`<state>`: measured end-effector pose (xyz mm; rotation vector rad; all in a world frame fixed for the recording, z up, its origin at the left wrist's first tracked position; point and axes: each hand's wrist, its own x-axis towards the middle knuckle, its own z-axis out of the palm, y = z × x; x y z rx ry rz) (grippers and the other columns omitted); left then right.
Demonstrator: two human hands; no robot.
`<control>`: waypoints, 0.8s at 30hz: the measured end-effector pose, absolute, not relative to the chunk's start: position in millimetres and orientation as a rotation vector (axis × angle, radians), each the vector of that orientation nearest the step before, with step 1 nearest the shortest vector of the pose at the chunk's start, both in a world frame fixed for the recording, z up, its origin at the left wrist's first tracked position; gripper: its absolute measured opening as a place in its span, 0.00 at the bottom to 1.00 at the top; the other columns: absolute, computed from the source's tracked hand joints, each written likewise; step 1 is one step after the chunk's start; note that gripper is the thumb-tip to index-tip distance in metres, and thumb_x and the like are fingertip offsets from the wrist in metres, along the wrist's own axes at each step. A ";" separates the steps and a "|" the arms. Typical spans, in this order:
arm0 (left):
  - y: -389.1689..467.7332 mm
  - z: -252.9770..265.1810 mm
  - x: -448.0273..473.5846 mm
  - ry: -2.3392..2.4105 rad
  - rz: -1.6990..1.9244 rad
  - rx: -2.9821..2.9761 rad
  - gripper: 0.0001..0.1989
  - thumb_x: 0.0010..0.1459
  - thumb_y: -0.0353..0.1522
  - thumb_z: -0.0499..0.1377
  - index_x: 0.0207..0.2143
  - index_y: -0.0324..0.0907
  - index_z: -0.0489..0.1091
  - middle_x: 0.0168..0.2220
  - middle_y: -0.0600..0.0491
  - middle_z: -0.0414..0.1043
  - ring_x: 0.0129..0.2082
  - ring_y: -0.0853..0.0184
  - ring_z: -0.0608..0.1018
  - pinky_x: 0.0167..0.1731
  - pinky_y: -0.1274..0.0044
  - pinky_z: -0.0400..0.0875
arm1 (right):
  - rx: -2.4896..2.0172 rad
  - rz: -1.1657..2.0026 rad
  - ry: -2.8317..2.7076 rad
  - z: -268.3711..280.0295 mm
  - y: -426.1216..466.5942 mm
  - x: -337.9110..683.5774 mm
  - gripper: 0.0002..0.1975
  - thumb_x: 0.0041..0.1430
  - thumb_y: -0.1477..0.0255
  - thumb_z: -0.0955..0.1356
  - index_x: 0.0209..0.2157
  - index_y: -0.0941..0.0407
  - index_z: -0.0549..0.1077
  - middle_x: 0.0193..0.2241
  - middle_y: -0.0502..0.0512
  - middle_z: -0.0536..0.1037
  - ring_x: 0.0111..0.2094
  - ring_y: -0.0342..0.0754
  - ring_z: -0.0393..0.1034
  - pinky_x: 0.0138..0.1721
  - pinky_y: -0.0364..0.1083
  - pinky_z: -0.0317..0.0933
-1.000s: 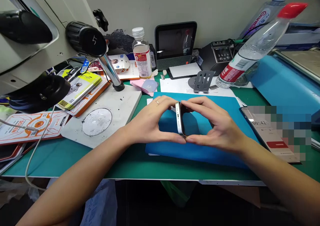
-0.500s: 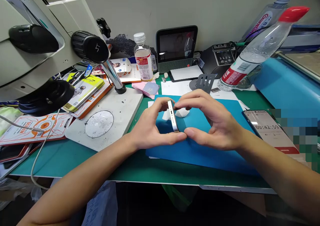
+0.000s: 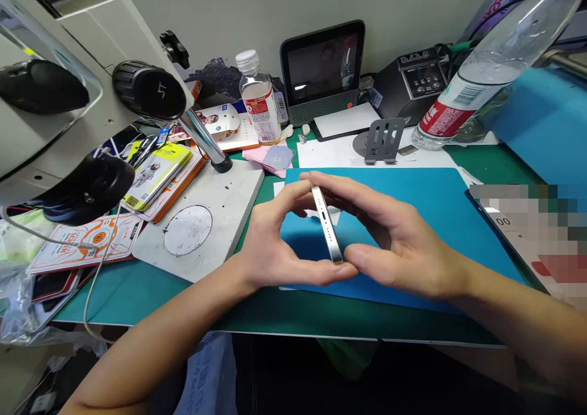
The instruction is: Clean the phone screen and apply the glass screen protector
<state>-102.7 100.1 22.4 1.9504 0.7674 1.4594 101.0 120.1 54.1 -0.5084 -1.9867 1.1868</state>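
A smartphone (image 3: 326,225) is held on its edge above the blue mat (image 3: 413,183), its narrow end with the charging port and small holes facing me. My left hand (image 3: 279,244) grips it, thumb along the lower edge and fingers at the upper edge. From the other side my right hand (image 3: 398,238) closes on it, fingers over the top and thumb at the lower corner. The phone's two broad faces are seen almost edge-on. Behind it, crumpled white tissue (image 3: 337,214) lies on the mat, partly hidden by my fingers.
At the left a microscope (image 3: 151,91) stands over its white base plate (image 3: 247,183), beside stacked boxes (image 3: 158,176). A small bottle (image 3: 260,103), a screen device (image 3: 323,66), a grey phone stand (image 3: 384,140) and a large bottle (image 3: 481,85) line the back. A phone (image 3: 513,219) lies right.
The camera view has shifted and come closer. My right fingers have moved onto the phone's top edge, and the phone tilts a little more. Both hands stay around it.
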 end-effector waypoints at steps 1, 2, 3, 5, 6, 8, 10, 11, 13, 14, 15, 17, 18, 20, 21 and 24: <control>97.7 24.4 -100.9 0.776 1.454 1.944 0.41 0.46 0.45 0.76 0.60 0.42 0.69 0.46 0.48 0.81 0.45 0.57 0.84 0.48 0.68 0.80 | -0.502 1.208 -1.967 52.6 118.4 102.5 0.38 0.56 0.76 0.71 0.68 0.40 0.66 0.69 0.49 0.68 0.67 0.58 0.65 0.66 0.59 0.62; 95.7 26.0 -99.4 0.773 1.449 1.944 0.42 0.46 0.44 0.76 0.61 0.41 0.69 0.46 0.48 0.81 0.46 0.57 0.84 0.49 0.69 0.79 | -0.500 1.230 -1.947 51.4 117.0 103.9 0.38 0.56 0.75 0.71 0.67 0.41 0.66 0.69 0.49 0.68 0.68 0.59 0.64 0.67 0.59 0.61; 94.4 27.2 -98.3 0.762 1.445 1.952 0.42 0.46 0.43 0.77 0.62 0.41 0.69 0.47 0.48 0.81 0.46 0.58 0.84 0.49 0.70 0.79 | -0.500 1.246 -1.929 50.6 116.0 105.0 0.37 0.57 0.73 0.71 0.67 0.41 0.67 0.69 0.50 0.68 0.68 0.60 0.63 0.67 0.60 0.61; 93.7 28.6 -97.6 0.736 1.445 1.983 0.44 0.45 0.43 0.77 0.63 0.41 0.69 0.48 0.48 0.81 0.46 0.58 0.84 0.49 0.71 0.79 | -0.510 1.259 -1.900 49.6 114.6 105.9 0.36 0.56 0.71 0.73 0.66 0.42 0.68 0.69 0.51 0.67 0.69 0.61 0.62 0.68 0.62 0.60; 94.1 29.2 -97.8 0.731 1.441 2.005 0.44 0.45 0.44 0.77 0.63 0.41 0.69 0.48 0.48 0.82 0.46 0.58 0.84 0.49 0.71 0.79 | -0.512 1.258 -1.888 49.3 114.2 105.8 0.36 0.56 0.70 0.74 0.66 0.42 0.69 0.69 0.51 0.67 0.69 0.62 0.62 0.68 0.62 0.59; 95.3 30.9 -98.5 0.742 1.415 2.051 0.45 0.45 0.47 0.77 0.63 0.42 0.69 0.48 0.48 0.82 0.45 0.58 0.84 0.48 0.71 0.79 | -0.513 1.253 -1.868 49.0 113.7 105.0 0.36 0.55 0.70 0.74 0.65 0.42 0.69 0.68 0.52 0.68 0.69 0.62 0.62 0.68 0.62 0.58; 95.9 33.4 -99.1 0.758 1.375 2.089 0.44 0.46 0.48 0.76 0.62 0.42 0.70 0.47 0.48 0.81 0.45 0.58 0.84 0.46 0.71 0.79 | -0.507 1.249 -1.852 49.2 113.4 104.5 0.35 0.54 0.72 0.74 0.64 0.42 0.71 0.67 0.52 0.70 0.68 0.61 0.63 0.68 0.61 0.59; 95.8 34.7 -99.1 0.773 1.354 2.103 0.43 0.46 0.48 0.76 0.61 0.41 0.70 0.47 0.48 0.81 0.45 0.57 0.84 0.45 0.71 0.79 | -0.504 1.248 -1.846 49.5 113.3 104.4 0.35 0.54 0.73 0.74 0.64 0.42 0.71 0.66 0.52 0.71 0.68 0.60 0.64 0.68 0.60 0.60; 95.0 36.7 -99.1 0.804 1.328 2.132 0.42 0.46 0.49 0.75 0.59 0.41 0.71 0.47 0.47 0.81 0.45 0.56 0.83 0.44 0.71 0.79 | -0.502 1.256 -1.841 50.7 113.0 105.0 0.34 0.55 0.75 0.73 0.63 0.43 0.71 0.66 0.51 0.71 0.68 0.58 0.64 0.68 0.58 0.60; 94.5 37.2 -99.1 0.819 1.324 2.152 0.42 0.47 0.50 0.75 0.59 0.40 0.71 0.46 0.46 0.81 0.44 0.56 0.83 0.44 0.70 0.79 | -0.502 1.265 -1.842 51.5 112.8 105.5 0.34 0.54 0.75 0.73 0.63 0.43 0.71 0.66 0.51 0.71 0.68 0.58 0.64 0.68 0.57 0.60; 94.0 37.3 -99.0 0.832 1.324 2.174 0.42 0.47 0.51 0.75 0.59 0.40 0.71 0.46 0.46 0.81 0.44 0.56 0.84 0.43 0.70 0.79 | -0.502 1.273 -1.844 52.3 112.5 106.0 0.34 0.54 0.74 0.73 0.63 0.44 0.72 0.66 0.52 0.71 0.68 0.58 0.63 0.68 0.57 0.60; 93.2 36.7 -98.8 0.844 1.334 2.220 0.42 0.47 0.52 0.74 0.60 0.40 0.70 0.45 0.46 0.81 0.42 0.56 0.84 0.41 0.70 0.78 | -0.506 1.284 -1.845 54.2 111.7 106.7 0.34 0.53 0.75 0.74 0.62 0.45 0.72 0.66 0.52 0.70 0.68 0.59 0.63 0.68 0.57 0.60; 93.0 36.1 -98.6 0.843 1.344 2.241 0.43 0.48 0.52 0.74 0.60 0.40 0.70 0.45 0.46 0.82 0.41 0.56 0.84 0.40 0.70 0.78 | -0.511 1.287 -1.843 55.1 111.2 106.9 0.34 0.52 0.75 0.74 0.62 0.45 0.73 0.66 0.53 0.71 0.68 0.59 0.63 0.68 0.57 0.60; 92.8 35.1 -97.9 0.854 1.370 2.264 0.43 0.49 0.53 0.72 0.61 0.40 0.69 0.44 0.46 0.82 0.41 0.56 0.84 0.39 0.70 0.78 | -0.518 1.290 -1.840 56.8 110.1 106.7 0.35 0.51 0.76 0.73 0.62 0.45 0.73 0.67 0.53 0.70 0.68 0.60 0.63 0.67 0.57 0.60; 92.8 34.7 -97.4 0.862 1.383 2.270 0.43 0.50 0.54 0.72 0.61 0.41 0.69 0.43 0.46 0.82 0.41 0.56 0.84 0.39 0.70 0.77 | -0.518 1.295 -1.841 57.7 109.5 106.4 0.35 0.51 0.77 0.73 0.62 0.45 0.72 0.67 0.53 0.70 0.69 0.60 0.62 0.68 0.57 0.60; 92.3 33.9 -95.6 0.888 1.420 2.306 0.40 0.51 0.54 0.71 0.59 0.41 0.70 0.42 0.48 0.82 0.38 0.58 0.84 0.36 0.72 0.76 | -0.517 1.301 -1.858 60.2 107.9 105.5 0.35 0.51 0.76 0.74 0.62 0.44 0.72 0.69 0.53 0.66 0.70 0.60 0.59 0.68 0.57 0.59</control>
